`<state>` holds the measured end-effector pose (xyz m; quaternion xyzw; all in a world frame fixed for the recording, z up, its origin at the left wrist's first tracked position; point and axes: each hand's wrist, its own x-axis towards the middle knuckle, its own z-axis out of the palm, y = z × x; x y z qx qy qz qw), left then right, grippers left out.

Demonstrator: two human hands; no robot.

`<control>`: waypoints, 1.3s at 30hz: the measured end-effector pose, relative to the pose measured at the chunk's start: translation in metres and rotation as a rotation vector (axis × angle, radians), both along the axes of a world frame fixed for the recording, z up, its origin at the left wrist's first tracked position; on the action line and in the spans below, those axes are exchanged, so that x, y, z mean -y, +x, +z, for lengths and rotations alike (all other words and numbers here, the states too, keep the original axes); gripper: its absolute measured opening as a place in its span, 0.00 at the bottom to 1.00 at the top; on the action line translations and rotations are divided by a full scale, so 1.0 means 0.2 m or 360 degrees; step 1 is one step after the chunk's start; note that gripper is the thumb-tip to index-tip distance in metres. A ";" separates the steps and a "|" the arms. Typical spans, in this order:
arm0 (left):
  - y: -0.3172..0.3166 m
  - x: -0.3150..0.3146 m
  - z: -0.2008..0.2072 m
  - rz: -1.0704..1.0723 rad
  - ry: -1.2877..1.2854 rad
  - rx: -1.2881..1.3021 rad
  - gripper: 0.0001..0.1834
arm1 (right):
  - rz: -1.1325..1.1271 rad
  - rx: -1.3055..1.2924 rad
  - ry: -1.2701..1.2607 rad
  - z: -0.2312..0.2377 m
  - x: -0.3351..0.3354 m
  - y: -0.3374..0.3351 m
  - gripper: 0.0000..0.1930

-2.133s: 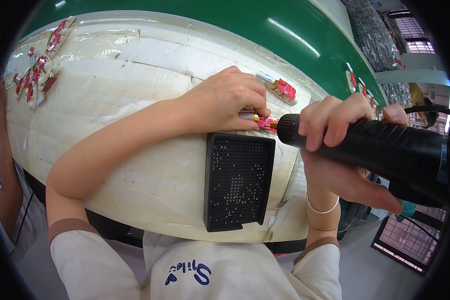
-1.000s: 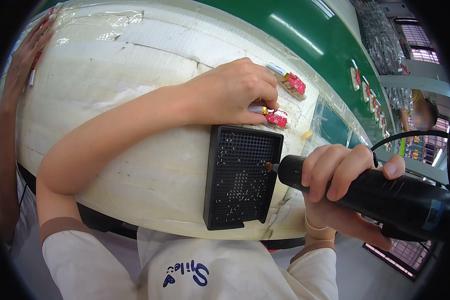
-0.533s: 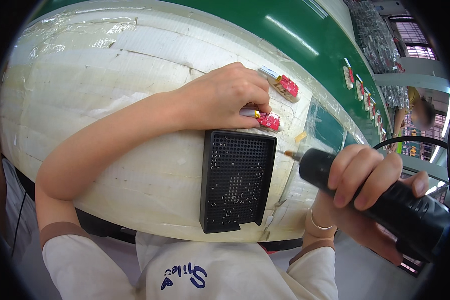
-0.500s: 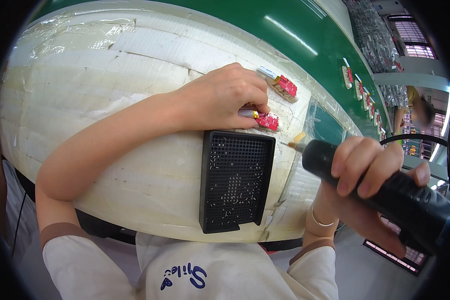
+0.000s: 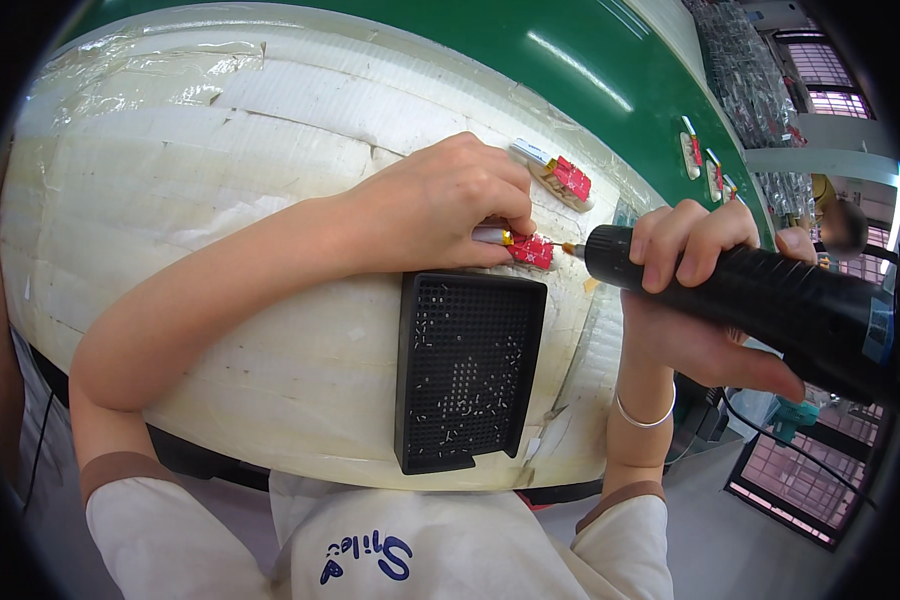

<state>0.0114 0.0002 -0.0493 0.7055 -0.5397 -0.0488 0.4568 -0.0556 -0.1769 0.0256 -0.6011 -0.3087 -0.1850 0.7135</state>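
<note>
Left hand (image 5: 475, 200) pinches a red-topped piece (image 5: 533, 252) on the counter (image 5: 270, 150). Tray (image 5: 407, 375) nearer than that hand; metal bits (image 5: 448, 436) remain. Second piece (image 5: 570, 182) just beyond left hand, ungripped. Right hand (image 5: 705, 285) grips the driver (image 5: 790, 300), tip (image 5: 568, 249) at held piece: seemingly mid-step, contact unclear. More pieces (image 5: 691, 150) beyond right hand; finished or waiting, can't tell.

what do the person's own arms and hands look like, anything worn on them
The short sleeves are off-white, edged with brown bands. The left hand and right hand wear no gloves. A thin silver-coloured bangle circles the right wrist; none shows on the left.
</note>
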 end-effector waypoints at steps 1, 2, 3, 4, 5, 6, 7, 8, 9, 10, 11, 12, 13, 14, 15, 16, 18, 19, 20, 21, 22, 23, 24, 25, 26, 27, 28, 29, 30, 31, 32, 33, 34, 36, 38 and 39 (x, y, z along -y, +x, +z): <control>0.00 0.00 0.00 0.0001 0.0005 -0.0014 0.11 | -0.0022 -0.0044 0.0046 0.01 -0.01 0.00 0.46; -0.01 0.00 0.01 0.0003 0.0006 -0.0018 0.11 | -0.0036 -0.0082 0.0094 0.00 -0.01 0.00 0.46; -0.01 0.00 0.01 0.0007 0.0021 -0.0033 0.10 | -0.0034 -0.0085 0.0095 0.00 -0.02 0.00 0.46; -0.02 0.00 0.01 0.0009 0.0036 -0.0048 0.10 | -0.0031 -0.0082 0.0104 0.00 -0.02 0.00 0.46; -0.02 -0.01 0.02 0.0014 0.0039 -0.0046 0.10 | -0.0023 -0.0073 0.0116 0.00 -0.03 0.00 0.47; -0.02 -0.01 0.02 0.0023 0.0041 -0.0040 0.10 | -0.0019 -0.0070 0.0119 0.00 -0.03 0.00 0.47; -0.03 -0.01 0.02 0.0031 0.0043 -0.0035 0.11 | 0.0009 -0.0027 0.0070 0.00 -0.03 0.00 0.47; -0.03 -0.02 0.03 0.0036 0.0047 -0.0030 0.11 | 0.0038 0.0019 0.0022 -0.01 -0.03 0.00 0.47; -0.03 -0.02 0.04 0.0027 0.0079 0.0019 0.12 | 0.0042 0.0024 0.0027 -0.01 -0.04 -0.01 0.47; -0.03 -0.03 0.04 0.0017 0.0111 0.0067 0.13 | -0.0074 0.0024 0.0031 0.00 -0.07 -0.02 0.46; -0.02 -0.04 0.08 0.0008 0.0113 0.0054 0.13 | -0.0203 0.0006 0.0031 0.00 -0.08 -0.04 0.45; 0.01 -0.06 0.17 0.0096 0.0486 0.0023 0.16 | -0.0207 0.0004 0.0032 0.02 -0.08 -0.07 0.45; 0.03 -0.08 0.23 0.0182 0.0859 -0.0008 0.18 | -0.0086 -0.0036 0.0057 0.04 -0.09 -0.11 0.44; 0.06 -0.10 0.27 0.0178 0.0858 -0.0010 0.18 | 0.0038 -0.0077 0.0081 0.08 -0.09 -0.16 0.43; 0.09 -0.13 0.29 0.0253 0.0815 0.0142 0.19 | -0.0015 -0.0175 0.0098 0.10 -0.11 -0.20 0.40; 0.11 -0.14 0.29 0.0326 0.0767 0.0294 0.20 | -0.0023 -0.0180 0.0093 0.10 -0.13 -0.22 0.40; 0.10 -0.04 0.18 0.0346 0.0525 0.0357 0.22 | 0.0033 -0.0265 0.0138 0.06 -0.17 -0.23 0.40; 0.09 0.03 0.08 0.0392 0.0295 0.0529 0.22 | -0.0002 -0.0277 0.0140 0.05 -0.18 -0.24 0.39; 0.07 0.07 0.06 0.0423 0.0052 0.0695 0.22 | -0.0002 -0.0284 0.0140 0.04 -0.19 -0.24 0.39; 0.06 0.08 0.03 0.0376 0.0102 0.0670 0.19 | -0.0022 -0.0320 0.0145 0.03 -0.20 -0.23 0.38; 0.06 0.08 0.01 0.0378 0.0105 0.0664 0.19 | -0.0041 -0.0355 0.0151 0.02 -0.20 -0.23 0.38; 0.07 0.09 0.02 0.0239 0.0169 0.0518 0.16 | -0.0053 -0.0362 0.0146 0.02 -0.21 -0.23 0.38; 0.08 0.10 0.04 0.0100 0.0232 0.0373 0.13 | -0.0085 -0.0384 0.0150 0.02 -0.21 -0.23 0.37; 0.08 0.09 0.05 0.0091 0.0228 0.0365 0.13 | -0.0115 -0.0405 0.0155 0.02 -0.21 -0.23 0.37; 0.08 0.08 0.05 0.0015 0.0195 0.0274 0.11 | -0.0118 -0.0408 0.0155 0.02 -0.21 -0.23 0.37; 0.08 0.08 0.06 -0.0061 0.0163 0.0183 0.08 | -0.0135 -0.0414 0.0153 0.02 -0.21 -0.23 0.37; 0.08 0.07 0.06 -0.0064 0.0163 0.0180 0.08 | -0.0152 -0.0420 0.0150 0.02 -0.21 -0.23 0.37; 0.08 0.07 0.06 -0.0145 0.0179 0.0083 0.07 | -0.0156 -0.0421 0.0149 0.02 -0.21 -0.23 0.37; 0.08 0.07 0.05 -0.0226 0.0196 -0.0014 0.07 | -0.0141 -0.0405 0.0114 0.02 -0.21 -0.23 0.37; 0.08 0.07 0.05 -0.0229 0.0195 -0.0015 0.07 | -0.0126 -0.0389 0.0080 0.02 -0.21 -0.22 0.36; 0.09 0.06 0.05 -0.0253 0.0183 -0.0077 0.06 | -0.0123 -0.0390 0.0082 0.02 -0.20 -0.22 0.36; 0.09 0.06 0.05 -0.0276 0.0172 -0.0139 0.06 | -0.0089 -0.0379 0.0073 0.02 -0.20 -0.21 0.36; 0.10 0.05 0.06 -0.0271 0.0176 -0.0139 0.06 | -0.0054 -0.0366 0.0065 0.03 -0.19 -0.20 0.36; 0.11 0.06 0.06 -0.0331 0.0150 -0.0190 0.06 | 0.0012 -0.0328 0.0017 0.07 -0.16 -0.18 0.36; 0.11 0.07 0.07 -0.0357 0.0161 -0.0207 0.06 | 0.0078 -0.0292 -0.0029 0.13 -0.12 -0.16 0.36; 0.11 0.08 0.08 -0.0382 0.0175 -0.0229 0.07 | 0.0065 -0.0207 -0.0103 0.18 -0.09 -0.15 0.37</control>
